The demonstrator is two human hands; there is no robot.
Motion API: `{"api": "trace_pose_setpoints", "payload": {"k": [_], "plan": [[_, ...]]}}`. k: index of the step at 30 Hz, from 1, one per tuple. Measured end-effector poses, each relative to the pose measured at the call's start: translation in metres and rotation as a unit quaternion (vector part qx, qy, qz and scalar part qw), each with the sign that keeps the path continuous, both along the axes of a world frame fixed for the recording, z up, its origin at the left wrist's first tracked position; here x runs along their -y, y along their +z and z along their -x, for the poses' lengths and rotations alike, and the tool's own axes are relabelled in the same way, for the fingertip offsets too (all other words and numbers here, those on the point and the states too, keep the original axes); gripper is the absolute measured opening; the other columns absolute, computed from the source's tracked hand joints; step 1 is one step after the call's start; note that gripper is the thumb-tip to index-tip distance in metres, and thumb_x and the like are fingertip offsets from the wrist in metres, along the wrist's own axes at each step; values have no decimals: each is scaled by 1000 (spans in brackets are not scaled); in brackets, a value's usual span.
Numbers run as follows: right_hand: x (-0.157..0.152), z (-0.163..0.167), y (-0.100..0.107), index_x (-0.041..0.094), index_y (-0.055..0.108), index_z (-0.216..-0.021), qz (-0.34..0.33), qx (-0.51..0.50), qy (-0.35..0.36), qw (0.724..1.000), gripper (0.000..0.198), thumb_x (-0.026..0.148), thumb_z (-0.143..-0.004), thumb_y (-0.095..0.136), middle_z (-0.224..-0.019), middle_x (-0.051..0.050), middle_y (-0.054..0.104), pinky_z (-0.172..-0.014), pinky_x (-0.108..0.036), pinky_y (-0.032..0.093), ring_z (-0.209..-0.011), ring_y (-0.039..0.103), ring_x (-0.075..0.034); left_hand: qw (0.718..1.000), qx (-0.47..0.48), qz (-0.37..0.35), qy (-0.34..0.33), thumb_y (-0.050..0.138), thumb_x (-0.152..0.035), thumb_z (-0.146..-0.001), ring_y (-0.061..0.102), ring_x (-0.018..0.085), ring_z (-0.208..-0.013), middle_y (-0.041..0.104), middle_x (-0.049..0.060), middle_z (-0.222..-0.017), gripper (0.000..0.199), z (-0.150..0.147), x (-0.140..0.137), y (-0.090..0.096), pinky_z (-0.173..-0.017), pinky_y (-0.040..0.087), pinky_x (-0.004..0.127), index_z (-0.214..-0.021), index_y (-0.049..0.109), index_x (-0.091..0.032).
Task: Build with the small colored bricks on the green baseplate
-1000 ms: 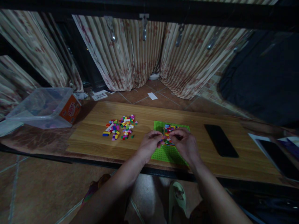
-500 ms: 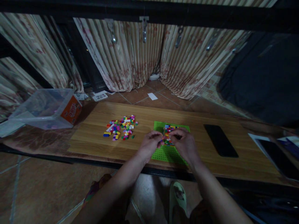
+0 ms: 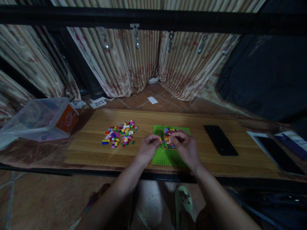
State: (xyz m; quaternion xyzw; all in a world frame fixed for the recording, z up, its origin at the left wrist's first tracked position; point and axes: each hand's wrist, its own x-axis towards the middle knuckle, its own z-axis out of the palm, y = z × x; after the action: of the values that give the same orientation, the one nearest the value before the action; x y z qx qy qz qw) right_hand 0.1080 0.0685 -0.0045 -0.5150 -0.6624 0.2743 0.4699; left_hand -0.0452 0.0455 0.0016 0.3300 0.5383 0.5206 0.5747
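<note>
A green studded baseplate [image 3: 168,157] lies on the wooden board, carrying a block of many-coloured toy bricks [image 3: 169,147]. My left hand [image 3: 149,147] is at the plate's left edge, thumb and forefinger pinched on a small yellowish toy brick [image 3: 160,139]. My right hand [image 3: 185,145] hovers over the right part of the brick block, its thumb and forefinger closed together at the bricks. Whatever lies between those fingertips is too small to make out. Left of the plate, a loose pile of toy bricks [image 3: 117,135] is spread on the board.
At the far left stands a clear plastic box [image 3: 35,119] with an orange label. A black phone-like slab [image 3: 220,140] lies right of the baseplate, and another dark slab [image 3: 279,155] farther right. The wooden board [image 3: 91,156] ends near my legs.
My left hand has drawn apart from my right hand, leftward off the brick block. The right hand remains over the bricks. The whole view has shifted slightly.
</note>
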Motion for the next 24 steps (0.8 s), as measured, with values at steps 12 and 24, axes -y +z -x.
{"api": "trace_pose_setpoints", "payload": {"k": [12, 24], "plan": [[-5, 1, 2, 19, 70, -76, 16, -59, -19, 998, 18, 34, -78, 61, -80, -4, 67, -68, -30, 47, -74, 61, -17, 954, -253, -154, -43, 60, -17, -77, 62, 14, -70, 69, 1, -74, 8, -4, -4, -14, -70, 45, 24, -76, 68, -21], [-5, -3, 2, 18, 71, -79, 16, -70, -11, 997, 15, 31, -78, 62, -81, -4, 67, -69, -29, 46, -74, 60, -16, 951, -266, -144, -55, 64, -20, -76, 59, 13, -64, 65, -1, -66, 6, -11, -9, -13, -66, 43, 24, -71, 67, -20]]}}
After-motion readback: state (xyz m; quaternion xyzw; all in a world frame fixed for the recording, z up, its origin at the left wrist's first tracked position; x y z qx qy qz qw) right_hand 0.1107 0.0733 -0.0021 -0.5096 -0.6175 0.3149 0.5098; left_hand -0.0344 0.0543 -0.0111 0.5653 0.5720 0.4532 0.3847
